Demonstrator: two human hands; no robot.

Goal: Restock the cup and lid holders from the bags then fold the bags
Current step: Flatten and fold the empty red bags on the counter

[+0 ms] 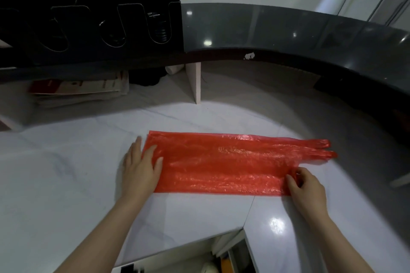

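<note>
At the upper left, a black holder (88, 17) is set on a dark curved counter (288, 29). Beneath the counter, a stack of papers (77, 88) is tucked at the left, beside an upright white panel (196, 82). Below, a white bench (55, 184) is spread across the view. The left hand (139, 168) is laid on the left end of a red bag (221, 162); its grip is spread, with the fingers held straight and pressed flat on the plastic. The bag is stretched flat on the bench, running left to right, with its two handles (319, 147) pointed right. At the bag's near right corner, just below the handles, the right hand (308, 186) is placed; its grip is curled, and the bag's edge is pinched between thumb and fingers.
</note>
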